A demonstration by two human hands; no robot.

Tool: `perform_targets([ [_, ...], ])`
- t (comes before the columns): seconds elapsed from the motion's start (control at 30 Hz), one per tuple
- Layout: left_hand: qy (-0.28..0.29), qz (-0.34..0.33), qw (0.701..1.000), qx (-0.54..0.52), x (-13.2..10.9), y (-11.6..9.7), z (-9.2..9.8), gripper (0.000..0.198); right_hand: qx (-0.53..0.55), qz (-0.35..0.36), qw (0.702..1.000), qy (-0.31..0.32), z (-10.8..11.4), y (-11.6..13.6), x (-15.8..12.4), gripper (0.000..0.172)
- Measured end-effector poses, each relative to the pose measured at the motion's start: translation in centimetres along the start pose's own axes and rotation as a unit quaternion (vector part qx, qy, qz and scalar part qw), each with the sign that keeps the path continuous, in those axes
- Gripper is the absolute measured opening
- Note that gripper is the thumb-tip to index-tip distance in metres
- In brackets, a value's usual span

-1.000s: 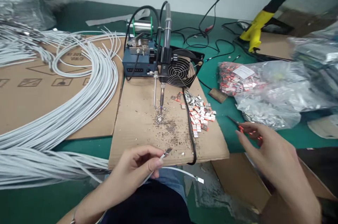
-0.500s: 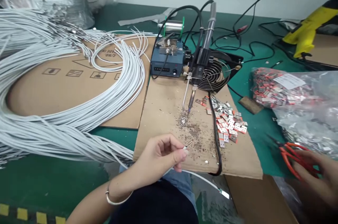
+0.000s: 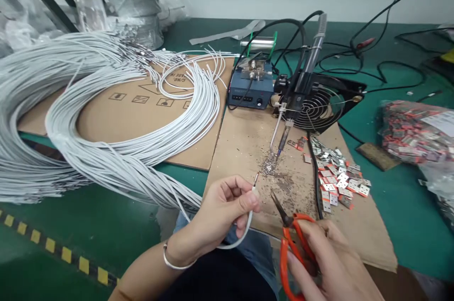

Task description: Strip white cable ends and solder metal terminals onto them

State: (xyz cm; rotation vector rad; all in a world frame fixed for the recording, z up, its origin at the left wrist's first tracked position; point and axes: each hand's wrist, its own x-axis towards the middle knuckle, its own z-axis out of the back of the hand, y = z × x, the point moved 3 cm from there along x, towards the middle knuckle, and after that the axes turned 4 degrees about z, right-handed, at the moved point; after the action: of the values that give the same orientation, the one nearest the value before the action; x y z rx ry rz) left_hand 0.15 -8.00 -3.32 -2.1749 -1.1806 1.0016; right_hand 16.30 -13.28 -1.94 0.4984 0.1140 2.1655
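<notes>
My left hand (image 3: 232, 206) pinches a white cable (image 3: 244, 234) near its stripped end, whose bare tip points up between thumb and forefinger. In my right hand (image 3: 329, 253) is a pair of scissors (image 3: 294, 234) with orange handles, fingers through the loops. Their dark, pointed blades are directed up and left, just right of the cable end and apart from it. Beyond both hands, a soldering iron (image 3: 303, 83) stands in a holder, its tip low over solder crumbs (image 3: 268, 167) on the cardboard sheet (image 3: 234, 149).
Bundles of white cables (image 3: 142, 149) lie at left. A blue soldering unit (image 3: 251, 92), a solder spool (image 3: 263, 43) and a black fan (image 3: 326, 102) stand behind the cardboard. Metal connectors (image 3: 342, 180) are heaped at right, near a plastic bag of connectors (image 3: 414, 130).
My right hand has brought the scissors from the far right to beside the cable end. The cable tip in my left hand now points more upward. The view has shifted left.
</notes>
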Motion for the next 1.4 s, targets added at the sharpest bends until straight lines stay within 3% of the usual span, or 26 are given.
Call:
perform_targets([
  [0.2, 0.002, -0.01, 1.0, -0.03, -0.5, -0.1, 0.0, 0.03, -0.081, 0.049, 0.994, -0.058, 0.2, 0.8, 1.3, 0.022],
  [0.73, -0.012, -0.018, 1.0, -0.003, -0.5, -0.1, 0.3, 0.031, -0.084, 0.035, 0.995, -0.043, 0.0, 1.2, 1.1, 0.025],
  [1.4, -0.024, -0.01, 0.999, 0.021, -0.5, -0.3, -0.1, 0.031, -0.09, 0.073, 0.993, -0.027, 0.3, 0.5, 0.9, 0.019],
])
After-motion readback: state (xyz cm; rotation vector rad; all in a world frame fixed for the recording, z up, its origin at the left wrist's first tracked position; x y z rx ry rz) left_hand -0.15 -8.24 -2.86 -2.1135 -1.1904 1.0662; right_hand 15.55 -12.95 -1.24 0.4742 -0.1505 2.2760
